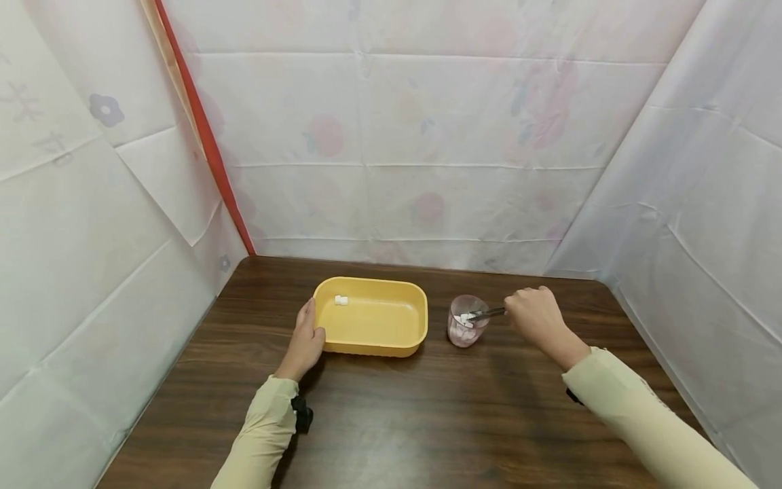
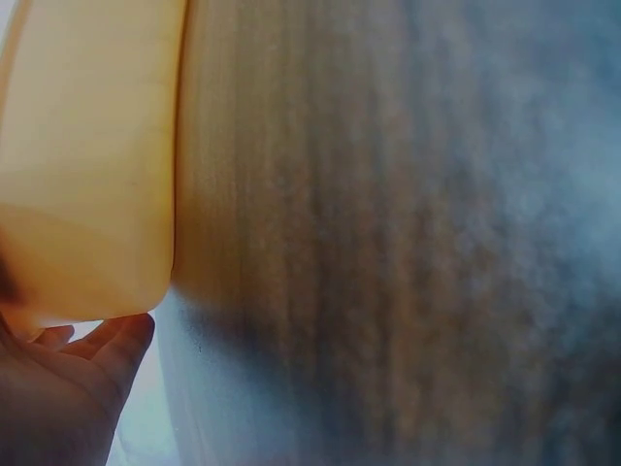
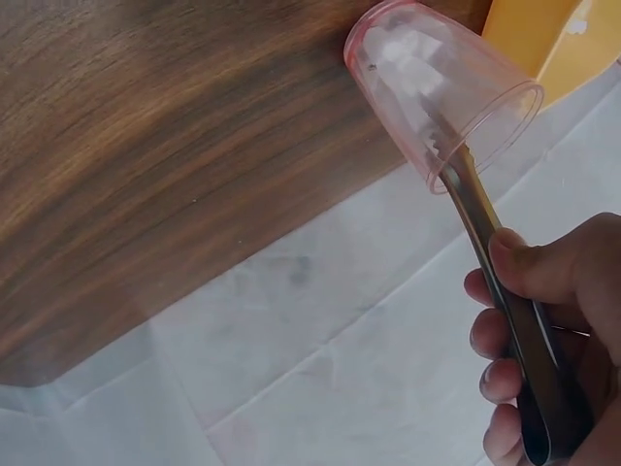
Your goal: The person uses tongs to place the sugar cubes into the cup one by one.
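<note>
In the head view, my left hand (image 1: 307,345) holds the left end of a yellow plastic basin (image 1: 374,350), thumb near its front corner and fingers along the end wall. Two small white pieces (image 1: 341,300) lie inside, near the back left. My right hand (image 1: 540,319) grips dark metal tongs (image 3: 485,228), thumb on one side and fingers curled round the other. The tips of the tongs reach into a clear pinkish cup (image 3: 456,83), among several white pieces (image 1: 466,327). Whether the tips pinch a piece, I cannot tell.
The cup stands right of the basin on a dark wood-grain table (image 1: 391,407). White patterned sheets (image 1: 391,136) hang behind the table and along both sides. A red strip (image 1: 204,129) runs down the back left corner.
</note>
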`<state>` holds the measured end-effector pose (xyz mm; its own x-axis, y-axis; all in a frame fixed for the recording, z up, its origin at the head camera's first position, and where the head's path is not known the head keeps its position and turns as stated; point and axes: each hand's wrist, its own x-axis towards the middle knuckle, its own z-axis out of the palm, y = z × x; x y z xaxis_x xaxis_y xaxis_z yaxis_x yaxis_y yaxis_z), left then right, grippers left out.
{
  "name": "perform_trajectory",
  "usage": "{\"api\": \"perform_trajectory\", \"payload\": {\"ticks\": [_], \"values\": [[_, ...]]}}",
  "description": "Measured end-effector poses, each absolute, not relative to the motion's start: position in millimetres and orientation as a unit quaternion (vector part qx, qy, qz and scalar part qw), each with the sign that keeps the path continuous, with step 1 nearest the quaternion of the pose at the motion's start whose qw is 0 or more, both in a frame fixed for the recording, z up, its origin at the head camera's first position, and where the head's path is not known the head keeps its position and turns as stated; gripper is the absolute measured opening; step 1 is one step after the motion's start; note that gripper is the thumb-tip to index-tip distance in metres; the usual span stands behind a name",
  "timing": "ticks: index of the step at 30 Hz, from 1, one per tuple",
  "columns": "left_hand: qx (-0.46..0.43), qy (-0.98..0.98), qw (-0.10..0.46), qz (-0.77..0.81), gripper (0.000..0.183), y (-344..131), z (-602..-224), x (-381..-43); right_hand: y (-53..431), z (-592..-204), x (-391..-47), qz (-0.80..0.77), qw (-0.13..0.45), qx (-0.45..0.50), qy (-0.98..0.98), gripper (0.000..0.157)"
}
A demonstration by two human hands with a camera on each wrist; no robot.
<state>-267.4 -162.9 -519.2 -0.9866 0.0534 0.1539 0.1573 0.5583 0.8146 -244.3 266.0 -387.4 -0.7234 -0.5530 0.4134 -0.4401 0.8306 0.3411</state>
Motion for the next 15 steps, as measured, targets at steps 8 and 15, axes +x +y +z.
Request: {"api": "perform_trajectory", "payload": {"ticks": [8,15], "values": [[-0.056,-0.88,0.052,-0.469,0.069,-161.8,-518.7,-266.7,260.9,-390.1,-249.1,-0.142,0.244,0.271,-0.92,0.037],[-0.057,-0.877,0.05,-0.474,0.069,-161.6,-516.2,-264.7,257.1,-389.6,-250.1,-0.141,0.248,0.274,-0.918,0.034]]}}
